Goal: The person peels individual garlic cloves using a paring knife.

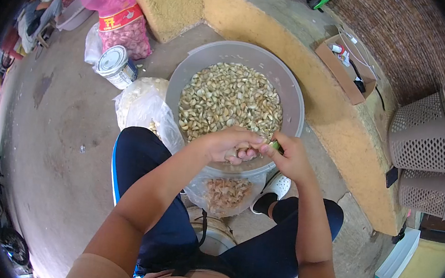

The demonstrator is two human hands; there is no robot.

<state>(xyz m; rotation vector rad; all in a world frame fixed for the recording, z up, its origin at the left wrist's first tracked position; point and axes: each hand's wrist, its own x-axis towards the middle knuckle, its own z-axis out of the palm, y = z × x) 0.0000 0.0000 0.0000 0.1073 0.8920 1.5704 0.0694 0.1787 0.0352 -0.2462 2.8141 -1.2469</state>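
Note:
Over the near rim of a large grey basin [290, 84], my two hands meet. Several garlic cloves [230, 153] are gathered in my left hand [232, 144], whose fingers curl around them. My right hand [292, 157] pinches a small green-handled tool [275, 144] against the left fingertips; its working end is hidden. Many unpeeled garlic cloves [231, 97] fill the basin's middle. Below the hands, a clear plastic bag [252, 186] holds dry brownish garlic skins [227, 193]. A white plastic bag [148, 108] with pale cloves leans at the basin's left side.
A paint can [116, 67] and a pink mesh sack of garlic [125, 38] stand at the upper left. Along the right runs a yellow ledge [333, 148] carrying a cardboard box [345, 70]. Perforated plastic baskets [423, 136] sit farther right. My knees flank the basin's near side.

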